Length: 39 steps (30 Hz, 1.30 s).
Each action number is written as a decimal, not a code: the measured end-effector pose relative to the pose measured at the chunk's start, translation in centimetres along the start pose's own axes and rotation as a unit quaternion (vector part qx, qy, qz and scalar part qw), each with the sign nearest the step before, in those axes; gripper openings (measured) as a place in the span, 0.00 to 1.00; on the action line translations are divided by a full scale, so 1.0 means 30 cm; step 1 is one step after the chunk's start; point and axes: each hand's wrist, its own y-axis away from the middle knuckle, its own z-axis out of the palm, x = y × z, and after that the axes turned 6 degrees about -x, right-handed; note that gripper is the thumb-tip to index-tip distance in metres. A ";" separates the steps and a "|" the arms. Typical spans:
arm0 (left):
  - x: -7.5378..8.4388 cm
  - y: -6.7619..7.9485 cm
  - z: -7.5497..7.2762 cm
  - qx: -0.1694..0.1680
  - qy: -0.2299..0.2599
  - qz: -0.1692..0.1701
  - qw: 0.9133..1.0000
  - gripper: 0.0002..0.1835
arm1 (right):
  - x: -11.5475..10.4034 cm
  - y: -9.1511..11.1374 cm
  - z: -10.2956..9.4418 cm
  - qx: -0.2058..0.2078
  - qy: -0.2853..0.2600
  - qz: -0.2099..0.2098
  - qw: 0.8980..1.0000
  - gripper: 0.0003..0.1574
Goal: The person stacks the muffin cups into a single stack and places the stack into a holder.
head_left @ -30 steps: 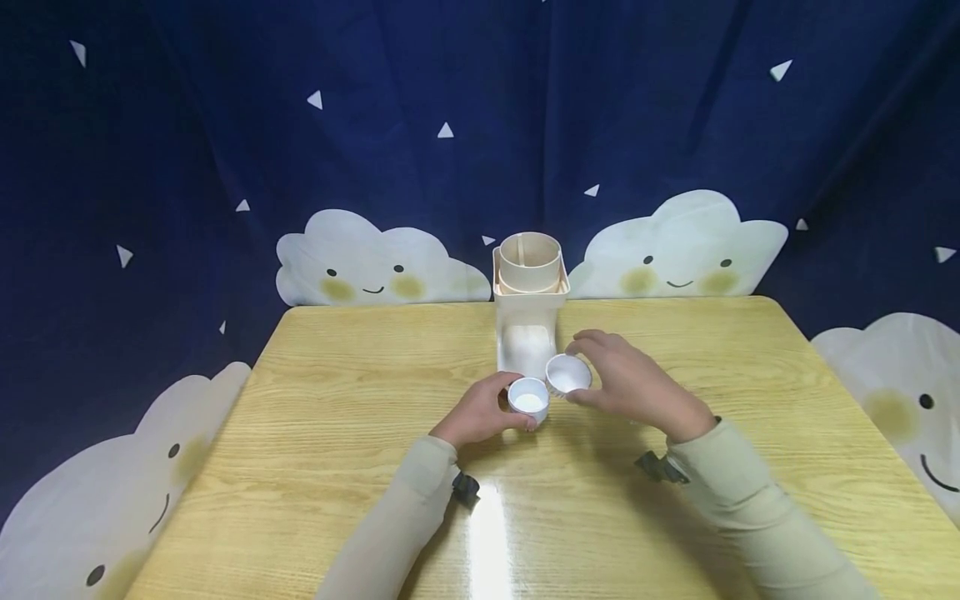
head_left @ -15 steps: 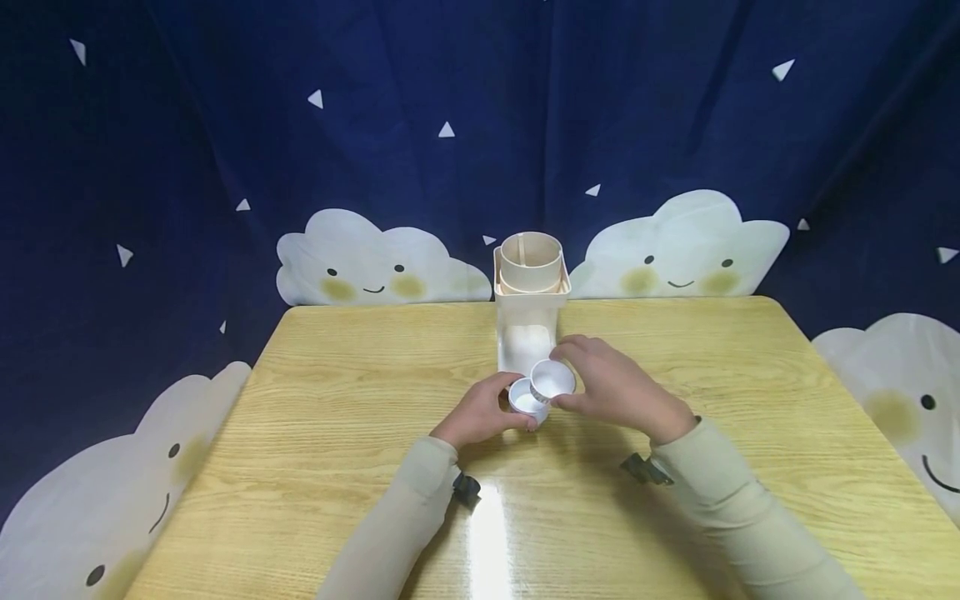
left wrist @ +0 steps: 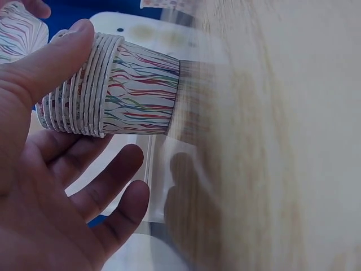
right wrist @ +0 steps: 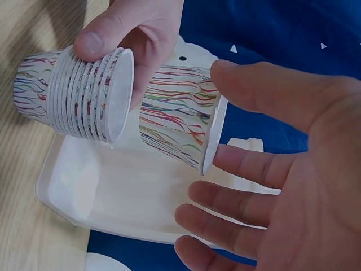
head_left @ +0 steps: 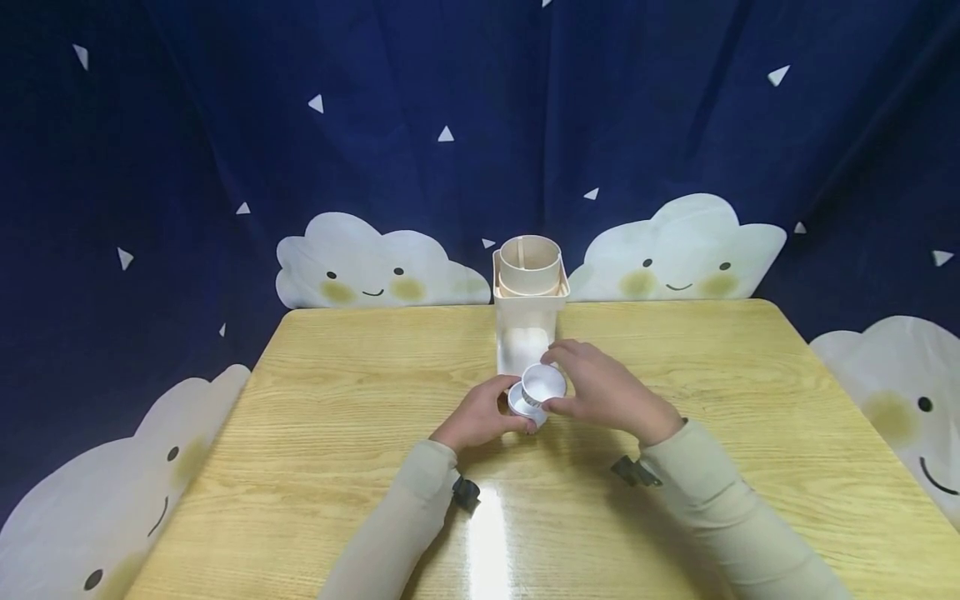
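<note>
My left hand (head_left: 480, 412) grips a nested stack of paper cups (left wrist: 141, 84) round its rims, thumb on one side and fingers on the other. The stack stands mouth up, its base down at the tabletop, and wavy coloured lines run over its white wall. Between thumb and fingertips, my right hand (head_left: 607, 392) pinches a single paper cup (right wrist: 177, 113) of the same pattern by its rim. In the head view that cup is held upright close over the stack's mouth and covers part of it. The right hand's other fingers are spread, away from the cup.
Just behind the hands stands a cream plastic holder (head_left: 527, 321) with a round tube (head_left: 530, 265) in its top, near the back edge of the wooden table (head_left: 360, 433). A dark blue curtain (head_left: 420, 50) with white clouds hangs behind.
My right hand has carried the single cup to the left, from beside the stack to over its mouth. The left hand and the stack stay where they were.
</note>
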 end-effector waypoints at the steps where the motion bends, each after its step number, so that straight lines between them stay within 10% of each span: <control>1: 0.000 0.000 0.000 0.000 0.001 0.001 1.000 0.32 | 0.000 -0.001 0.001 0.000 0.000 0.001 1.000 0.35; 39: -0.012 -0.001 0.008 0.006 0.023 0.005 1.000 0.32 | -0.001 -0.031 0.055 -0.003 0.009 -0.023 1.000 0.31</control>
